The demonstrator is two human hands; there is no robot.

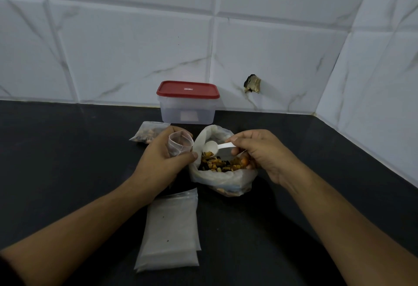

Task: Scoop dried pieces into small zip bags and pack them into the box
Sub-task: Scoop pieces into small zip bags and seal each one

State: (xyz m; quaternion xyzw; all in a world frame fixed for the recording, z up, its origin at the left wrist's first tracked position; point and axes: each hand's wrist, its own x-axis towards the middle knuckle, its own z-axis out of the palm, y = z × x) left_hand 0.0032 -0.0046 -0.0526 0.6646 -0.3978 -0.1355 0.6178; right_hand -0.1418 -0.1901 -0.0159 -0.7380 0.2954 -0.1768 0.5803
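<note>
Right hand [260, 152] pinches white scoop [214, 146], bowl looks empty, just above dried pieces [224, 164] in big open bag [226, 181]. Left hand [162, 157] grips small zip bag [179, 142], mouth open but narrow, so pieces prob spill onto table [316, 172] w/ a full scoop. Box [188, 109] behind, lid shut.

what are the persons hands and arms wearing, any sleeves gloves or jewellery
Nothing shows on either. The left hand and right hand are bare, with no gloves, rings, watch or bands, and both forearms are uncovered to the frame's edge, so no sleeves are visible.
</note>
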